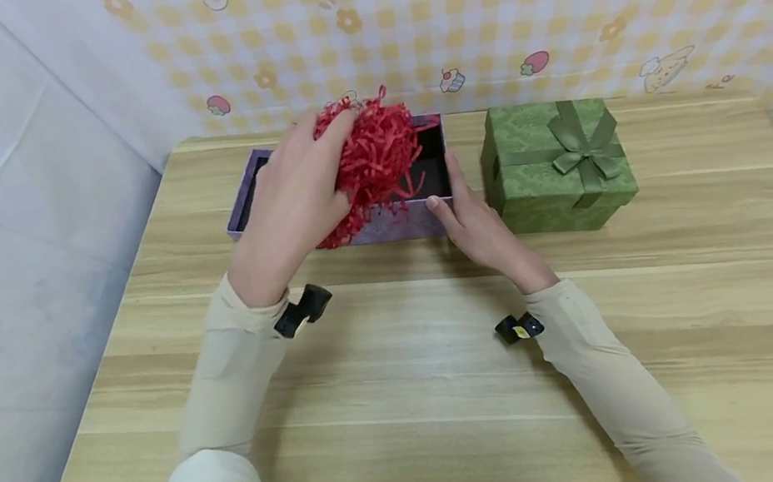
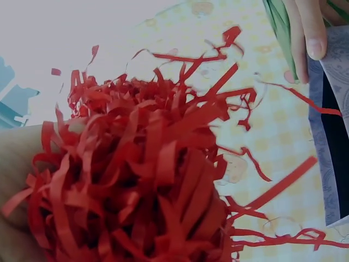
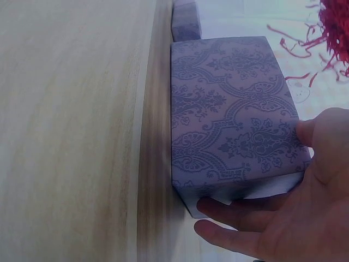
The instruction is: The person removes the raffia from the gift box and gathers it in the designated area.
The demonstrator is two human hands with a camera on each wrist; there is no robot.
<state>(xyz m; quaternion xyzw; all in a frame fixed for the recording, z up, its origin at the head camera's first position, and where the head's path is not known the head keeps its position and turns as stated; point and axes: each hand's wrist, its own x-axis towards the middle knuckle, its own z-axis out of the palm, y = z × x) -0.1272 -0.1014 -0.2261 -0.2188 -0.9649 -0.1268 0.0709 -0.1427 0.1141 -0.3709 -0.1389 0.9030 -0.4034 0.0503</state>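
My left hand grips a bushy clump of red shredded paper, held over an open purple box. The clump fills most of the left wrist view, with loose strands trailing off it. My right hand holds the box at its right end, thumb at the front rim and fingers along the end wall. A damask-like pattern covers the box in the right wrist view. Its dark inside shows in the head view; the middle is hidden behind my left hand and the paper.
A green gift box with a ribbon bow stands just right of my right hand. Another patterned purple piece shows beyond the box in the right wrist view. A checked cloth hangs behind the wooden table.
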